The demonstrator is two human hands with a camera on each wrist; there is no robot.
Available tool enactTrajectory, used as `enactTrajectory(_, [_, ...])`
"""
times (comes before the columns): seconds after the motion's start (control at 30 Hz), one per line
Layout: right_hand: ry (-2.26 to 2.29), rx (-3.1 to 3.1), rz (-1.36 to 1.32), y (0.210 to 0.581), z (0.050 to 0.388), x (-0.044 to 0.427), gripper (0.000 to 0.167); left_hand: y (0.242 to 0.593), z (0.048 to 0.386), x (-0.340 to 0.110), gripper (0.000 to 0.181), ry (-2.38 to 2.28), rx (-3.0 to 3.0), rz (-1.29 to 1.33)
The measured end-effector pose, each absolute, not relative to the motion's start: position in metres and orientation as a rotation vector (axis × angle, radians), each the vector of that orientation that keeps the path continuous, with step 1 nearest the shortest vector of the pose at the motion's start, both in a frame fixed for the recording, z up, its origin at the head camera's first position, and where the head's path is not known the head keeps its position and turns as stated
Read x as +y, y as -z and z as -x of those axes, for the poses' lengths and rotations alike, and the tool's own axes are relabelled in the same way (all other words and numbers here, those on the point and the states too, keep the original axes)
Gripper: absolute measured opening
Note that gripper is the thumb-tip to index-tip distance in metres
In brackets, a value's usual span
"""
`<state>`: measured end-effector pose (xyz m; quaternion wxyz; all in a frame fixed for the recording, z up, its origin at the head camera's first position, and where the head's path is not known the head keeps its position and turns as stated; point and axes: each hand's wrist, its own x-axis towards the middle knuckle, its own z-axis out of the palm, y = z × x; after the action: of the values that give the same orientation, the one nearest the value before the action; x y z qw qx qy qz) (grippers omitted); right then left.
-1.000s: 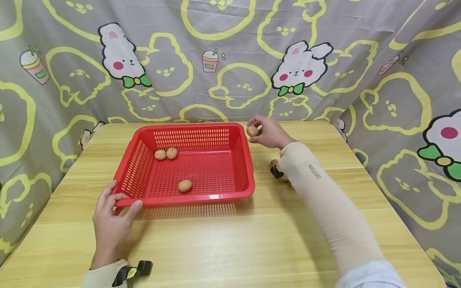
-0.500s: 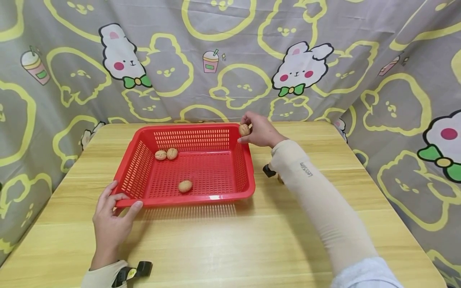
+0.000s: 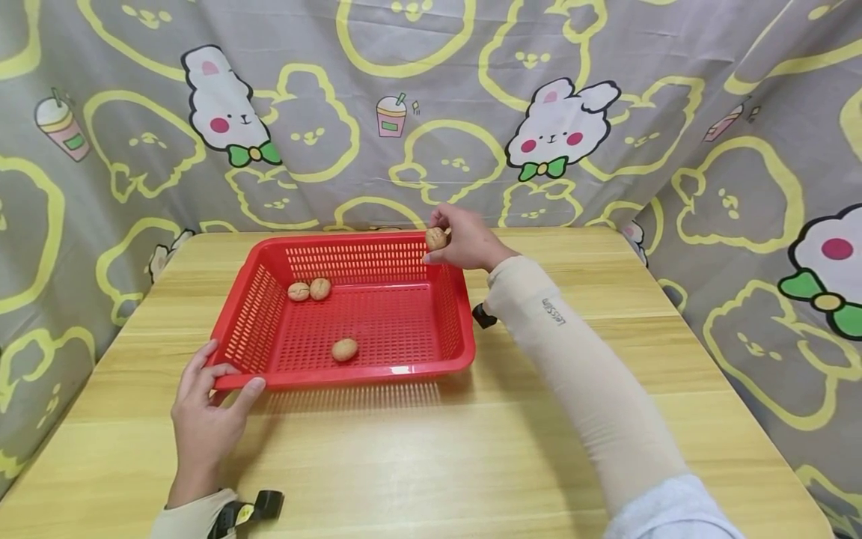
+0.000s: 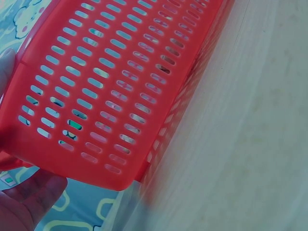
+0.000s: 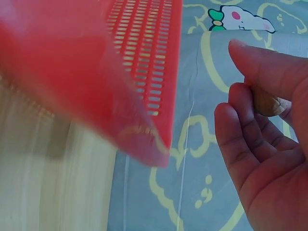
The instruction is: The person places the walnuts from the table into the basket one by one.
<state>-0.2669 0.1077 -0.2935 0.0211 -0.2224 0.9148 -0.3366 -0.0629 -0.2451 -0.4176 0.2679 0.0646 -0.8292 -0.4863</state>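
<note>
A red basket (image 3: pixel 367 376) stands on the table with two walnuts (image 3: pixel 309 290) side by side at its back left and another walnut (image 3: pixel 345 349) near its front wall. My left hand (image 3: pixel 209 419) grips the basket's front left corner, thumb on the rim; in the left wrist view its fingers (image 4: pixel 41 192) touch the basket edge (image 4: pixel 91 183). My right hand (image 3: pixel 466 239) pinches a walnut (image 3: pixel 436 239) above the basket's back right corner. The right wrist view shows this walnut (image 5: pixel 267 102) partly hidden between the thumb and fingers of the right hand (image 5: pixel 269 139).
The wooden table (image 3: pixel 431 464) extends around the basket. A patterned grey curtain (image 3: pixel 444 90) hangs behind the table and along its sides. A black wrist camera (image 3: pixel 483 316) shows beside the basket's right wall, under the right sleeve (image 3: pixel 572 367).
My right hand has moved left with its walnut, from right of the basket to over its back right corner. My left hand keeps its grip, and the basket has not moved.
</note>
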Motion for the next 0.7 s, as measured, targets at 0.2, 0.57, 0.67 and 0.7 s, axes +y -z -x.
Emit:
enactTrajectory(0.2, [1.083, 2.818, 0.7, 0.291, 0.266, 0.097, 0.048, 0.417, 0.063, -0.244, 0.031, 1.309, -2.229, -0.174])
enactTrajectory(0.57, [1.159, 2.742, 0.735, 0.292, 0.26, 0.076, 0.045, 0.416, 0.063, -0.244, 0.032, 1.311, -2.246, -0.197])
enactTrajectory(0.67, [1.171, 2.735, 0.745, 0.294, 0.258, 0.069, 0.044, 0.417, 0.063, -0.245, 0.032, 1.314, -2.246, -0.202])
enactTrajectory(0.7, [1.181, 2.725, 0.75, 0.295, 0.258, 0.067, 0.044, 0.417, 0.063, -0.245, 0.032, 1.314, -2.246, -0.204])
